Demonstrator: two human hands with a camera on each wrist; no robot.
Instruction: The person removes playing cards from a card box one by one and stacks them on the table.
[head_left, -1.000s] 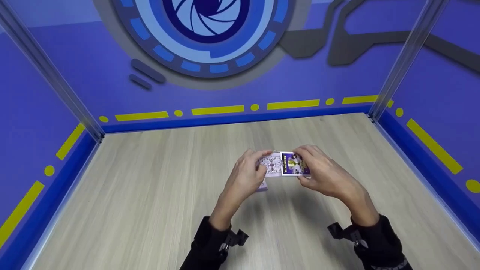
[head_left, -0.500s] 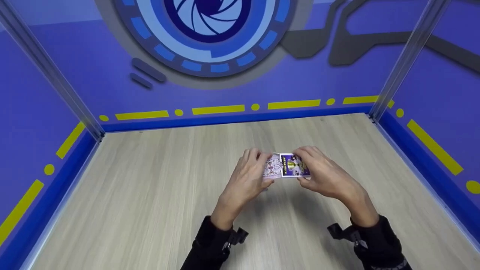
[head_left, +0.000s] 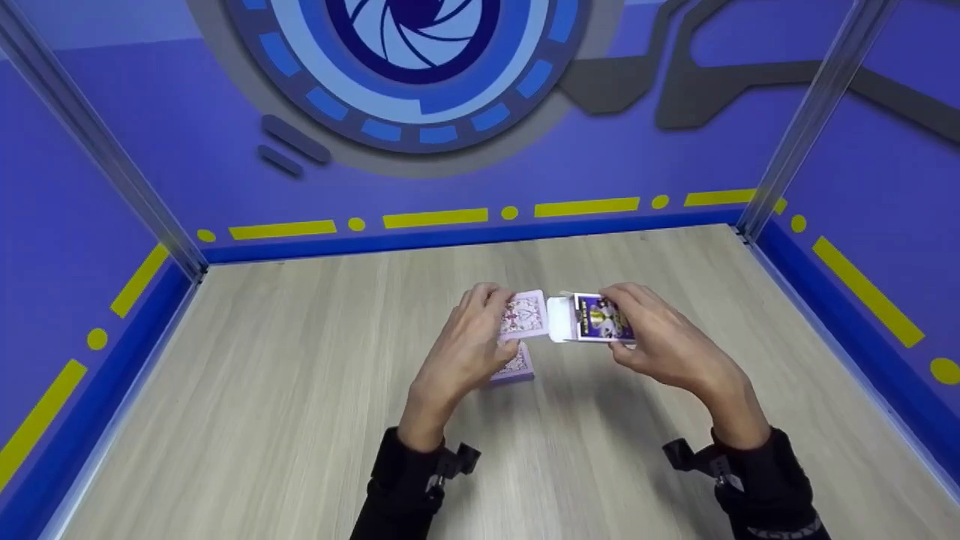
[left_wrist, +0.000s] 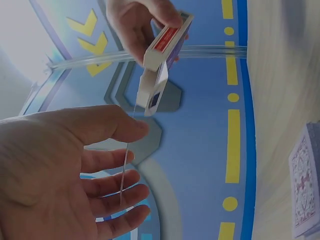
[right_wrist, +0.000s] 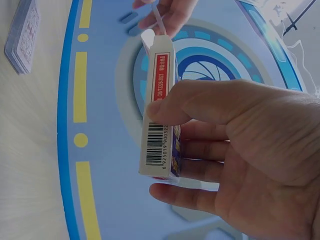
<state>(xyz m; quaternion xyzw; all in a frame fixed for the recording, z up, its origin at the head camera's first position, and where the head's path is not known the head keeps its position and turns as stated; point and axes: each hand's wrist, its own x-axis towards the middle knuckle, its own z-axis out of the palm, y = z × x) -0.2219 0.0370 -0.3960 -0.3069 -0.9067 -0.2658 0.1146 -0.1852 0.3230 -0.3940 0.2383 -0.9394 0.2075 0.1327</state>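
Gripped box [head_left: 602,319] with red label [right_wrist: 161,75] reading "GB/T2228-2023" in right hand [head_left: 671,341], pinched patterned card [head_left: 525,313] in left hand [head_left: 465,337].

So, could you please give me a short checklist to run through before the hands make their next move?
1. Right hand grips the box: ok, thumb and fingers on opposite edges.
2. Flap folded out of the way: not ok, it sticks out toward the left hand.
3. Patterned card held by the left hand: ok.
4. Only one card in that hold: cannot tell.
5. Box empty inside: cannot tell, its inside is mostly hidden.
6. Card stack resting on the table: ok.
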